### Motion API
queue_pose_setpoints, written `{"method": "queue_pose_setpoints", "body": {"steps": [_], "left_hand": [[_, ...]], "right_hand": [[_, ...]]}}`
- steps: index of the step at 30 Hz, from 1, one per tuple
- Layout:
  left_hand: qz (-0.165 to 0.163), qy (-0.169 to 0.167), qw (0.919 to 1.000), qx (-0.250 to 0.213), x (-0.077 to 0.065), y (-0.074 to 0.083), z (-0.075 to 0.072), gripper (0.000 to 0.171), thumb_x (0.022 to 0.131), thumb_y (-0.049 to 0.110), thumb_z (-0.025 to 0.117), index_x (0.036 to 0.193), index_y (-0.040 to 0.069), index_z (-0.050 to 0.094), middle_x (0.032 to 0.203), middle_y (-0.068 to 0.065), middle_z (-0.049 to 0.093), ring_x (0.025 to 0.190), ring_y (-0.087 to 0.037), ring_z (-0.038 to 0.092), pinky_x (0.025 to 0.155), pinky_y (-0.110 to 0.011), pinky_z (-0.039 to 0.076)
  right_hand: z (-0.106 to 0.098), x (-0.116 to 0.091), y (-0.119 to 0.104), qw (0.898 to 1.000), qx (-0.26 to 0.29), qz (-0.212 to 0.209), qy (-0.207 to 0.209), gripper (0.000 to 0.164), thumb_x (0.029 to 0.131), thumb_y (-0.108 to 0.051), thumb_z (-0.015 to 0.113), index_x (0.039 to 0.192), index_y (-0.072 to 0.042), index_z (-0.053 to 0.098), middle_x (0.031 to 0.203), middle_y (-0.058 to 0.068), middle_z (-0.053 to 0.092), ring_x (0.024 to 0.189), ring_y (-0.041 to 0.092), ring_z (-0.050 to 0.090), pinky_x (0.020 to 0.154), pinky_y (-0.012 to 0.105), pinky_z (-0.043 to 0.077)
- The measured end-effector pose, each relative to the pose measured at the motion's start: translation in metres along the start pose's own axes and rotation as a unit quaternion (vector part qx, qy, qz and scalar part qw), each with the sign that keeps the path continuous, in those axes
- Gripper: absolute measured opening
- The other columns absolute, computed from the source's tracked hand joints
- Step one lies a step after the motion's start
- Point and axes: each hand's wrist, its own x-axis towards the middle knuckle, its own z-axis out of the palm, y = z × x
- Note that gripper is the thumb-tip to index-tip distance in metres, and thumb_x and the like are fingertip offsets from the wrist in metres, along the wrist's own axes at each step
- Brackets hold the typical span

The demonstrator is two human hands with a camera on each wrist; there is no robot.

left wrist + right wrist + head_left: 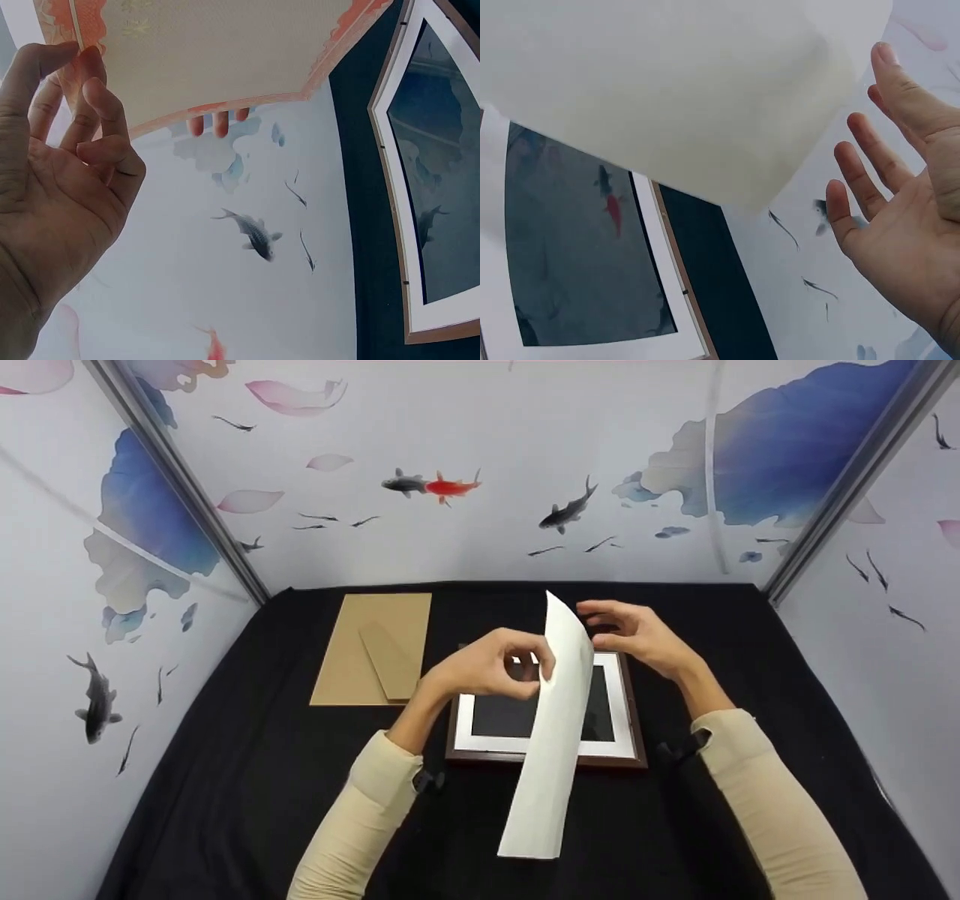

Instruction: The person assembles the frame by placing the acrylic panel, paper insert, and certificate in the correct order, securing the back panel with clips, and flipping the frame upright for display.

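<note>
My left hand (499,664) pinches the edge of a curved sheet, a certificate (559,727), held upright above a picture frame (636,735). One face is plain off-white; the other, in the left wrist view, has an orange-red patterned border round a cream middle. My right hand (641,636) is apart from the sheet's other side, its fingers loosely bent and holding nothing, as the right wrist view shows. The brown picture frame lies flat with a white inner border around a dark, reflecting middle; the sheet hides part of it.
A tan frame backing board (337,652) with its stand strip (390,660) lies left of the picture frame. Black cloth (247,780) covers the table. White panels (480,540) printed with fish and leaves rise on three sides, joined by metal posts (180,472).
</note>
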Motion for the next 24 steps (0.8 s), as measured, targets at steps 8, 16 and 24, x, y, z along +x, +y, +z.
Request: {"method": "queue_pose_setpoints", "body": {"steps": [8,16,24], "left_hand": [[-0.003,-0.021,0.9997,-0.012,0.003,-0.002,0.0,0.011,0.085,0.003,0.067,0.096,0.003,0.067,0.089,-0.013,0.062,0.07,-0.017,0.056,0.061,-0.03,0.047],[-0.001,-0.007,1.0,-0.004,0.001,-0.004,0.001,0.015,0.086,0.0,0.068,0.1,0.004,0.067,0.093,-0.005,0.062,0.071,-0.017,0.057,0.059,-0.029,0.046],[0.007,0.05,0.9985,-0.02,-0.012,-0.011,-0.005,0.055,0.085,-0.004,0.07,0.137,0.003,0.052,0.107,-0.016,0.064,0.078,-0.029,0.064,0.061,-0.035,0.052]], "right_hand": [[0.006,0.006,-0.001,0.999,0.02,-0.043,-0.023,0.031,0.095,0.006,0.067,0.126,0.007,0.064,0.126,0.022,0.059,0.112,0.037,0.058,0.086,0.043,0.056],[0.003,0.001,0.001,0.999,-0.017,-0.045,-0.005,0.009,0.094,0.005,0.068,0.103,0.006,0.071,0.101,0.019,0.067,0.082,0.024,0.062,0.069,0.033,0.055],[-0.012,-0.016,-0.004,0.999,-0.03,-0.027,0.028,0.007,0.094,0.005,0.068,0.099,0.009,0.07,0.092,0.021,0.067,0.075,0.022,0.064,0.063,0.032,0.055]]}}
